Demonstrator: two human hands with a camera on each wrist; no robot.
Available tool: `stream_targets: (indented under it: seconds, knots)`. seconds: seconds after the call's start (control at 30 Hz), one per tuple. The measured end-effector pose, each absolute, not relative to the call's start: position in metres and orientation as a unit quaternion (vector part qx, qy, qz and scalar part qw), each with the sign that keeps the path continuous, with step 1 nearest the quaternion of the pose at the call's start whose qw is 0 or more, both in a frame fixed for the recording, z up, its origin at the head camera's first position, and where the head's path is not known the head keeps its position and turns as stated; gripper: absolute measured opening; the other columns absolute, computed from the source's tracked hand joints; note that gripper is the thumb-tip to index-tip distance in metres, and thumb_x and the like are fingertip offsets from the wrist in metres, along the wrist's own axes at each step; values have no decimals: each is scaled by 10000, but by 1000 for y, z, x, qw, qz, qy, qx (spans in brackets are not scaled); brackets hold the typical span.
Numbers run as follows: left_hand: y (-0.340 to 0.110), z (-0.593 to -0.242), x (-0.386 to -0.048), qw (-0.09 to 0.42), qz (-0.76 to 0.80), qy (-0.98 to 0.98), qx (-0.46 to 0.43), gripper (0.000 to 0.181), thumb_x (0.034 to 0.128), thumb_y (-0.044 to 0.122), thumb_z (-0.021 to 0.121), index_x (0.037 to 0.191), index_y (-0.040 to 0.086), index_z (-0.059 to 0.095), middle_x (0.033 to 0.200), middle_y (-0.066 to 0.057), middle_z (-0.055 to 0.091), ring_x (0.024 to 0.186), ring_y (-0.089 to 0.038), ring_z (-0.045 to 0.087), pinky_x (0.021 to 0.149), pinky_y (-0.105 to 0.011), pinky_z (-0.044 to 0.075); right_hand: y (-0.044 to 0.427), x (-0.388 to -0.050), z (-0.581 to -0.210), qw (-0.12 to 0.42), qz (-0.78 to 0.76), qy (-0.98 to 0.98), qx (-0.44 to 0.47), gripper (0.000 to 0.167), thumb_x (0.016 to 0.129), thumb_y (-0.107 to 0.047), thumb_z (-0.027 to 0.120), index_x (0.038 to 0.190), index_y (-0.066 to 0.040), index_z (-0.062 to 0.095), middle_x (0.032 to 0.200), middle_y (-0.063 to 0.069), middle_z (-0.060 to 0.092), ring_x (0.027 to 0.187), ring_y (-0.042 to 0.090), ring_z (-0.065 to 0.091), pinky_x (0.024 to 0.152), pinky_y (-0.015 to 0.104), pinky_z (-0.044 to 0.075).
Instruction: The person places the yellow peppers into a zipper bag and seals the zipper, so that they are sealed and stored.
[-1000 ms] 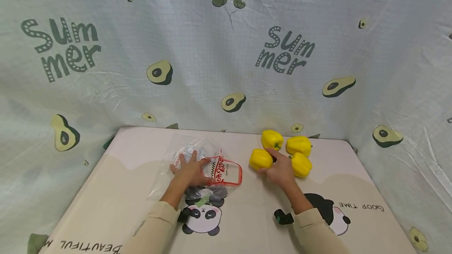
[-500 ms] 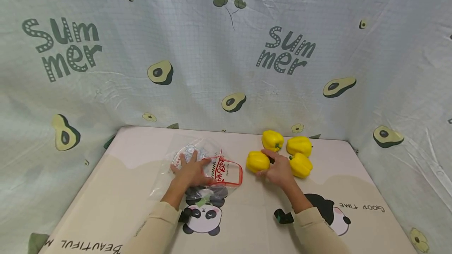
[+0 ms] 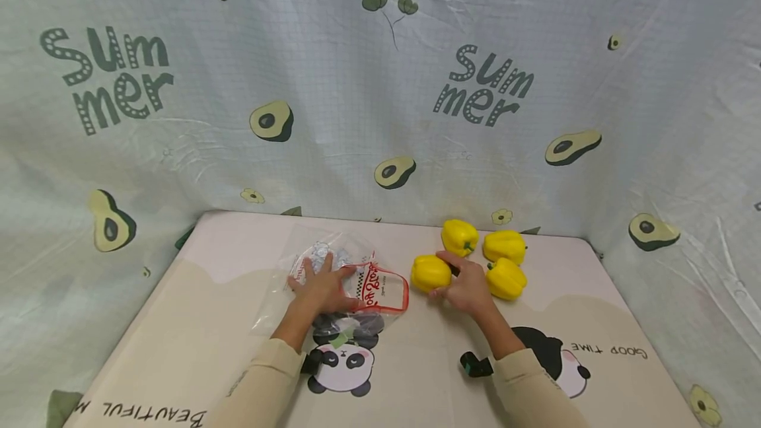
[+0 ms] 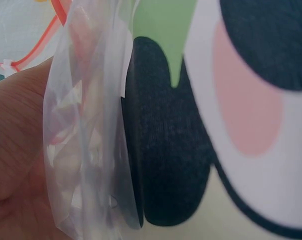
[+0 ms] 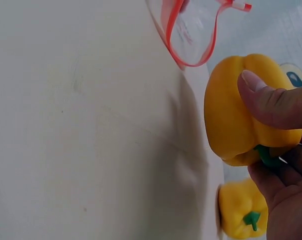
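Observation:
A clear plastic bag (image 3: 267, 302) with red print and a red-edged opening lies on the left half of the table. My left hand (image 3: 321, 289) rests on it with the fingers spread; in the left wrist view the clear plastic (image 4: 91, 150) bunches beside that hand (image 4: 16, 135). My right hand (image 3: 466, 286) grips a yellow bell pepper (image 3: 431, 273) to the right of the bag's red edge. The right wrist view has the thumb of the right hand (image 5: 286, 130) on the side of the pepper (image 5: 228, 110), with fingers by its green stem.
Three more yellow peppers are behind and right of my right hand: one at the back (image 3: 460, 237), one at the back right (image 3: 504, 246) and one nearer (image 3: 506, 279). A printed curtain (image 3: 333, 84) hangs behind the table (image 3: 416, 382).
The right hand has shifted slightly left, and the gripped pepper has moved left toward the bag, away from the other peppers. The left hand has stayed on the bag.

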State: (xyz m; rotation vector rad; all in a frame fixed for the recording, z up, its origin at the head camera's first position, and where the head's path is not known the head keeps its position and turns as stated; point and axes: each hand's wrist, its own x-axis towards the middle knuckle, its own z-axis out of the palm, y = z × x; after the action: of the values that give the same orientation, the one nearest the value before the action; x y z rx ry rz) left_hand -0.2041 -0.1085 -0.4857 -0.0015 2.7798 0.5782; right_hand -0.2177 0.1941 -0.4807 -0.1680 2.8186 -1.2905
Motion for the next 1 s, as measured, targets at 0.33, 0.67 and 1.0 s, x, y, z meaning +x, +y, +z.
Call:
stream_targets:
  seconds: [0.33, 0.67, 1.0]
  knots:
    - [-108, -487, -203, 152, 203, 967, -1, 818, 798, 517, 841, 1530, 339, 524, 1750, -198, 159, 1574, -608, -27, 1138, -893, 22, 190, -215, -481, 11, -419, 905, -75, 785, 746, -39, 918, 1458, -74, 590, 1516, 120, 604, 1393, 352, 581, 1167, 512, 465]
    - [-108, -483, -203, 152, 202, 967, -2, 818, 795, 489, 848, 1527, 303, 535, 1742, -214, 178, 1568, -621, -10, 1133, -898, 33, 187, -211, -480, 0, -420, 902, -105, 788, 730, -47, 931, 1444, -46, 600, 1496, 124, 625, 1398, 353, 585, 1150, 508, 475]
    - [-106, -482, -204, 158, 201, 967, -8, 832, 793, 501, 840, 1538, 314, 519, 1746, -206, 167, 1574, -610, -24, 1142, -889, 20, 181, -208, -478, 0, -429, 896, -111, 797, 698, -36, 948, 1425, -44, 620, 1469, 117, 648, 1389, 341, 598, 1148, 501, 477]
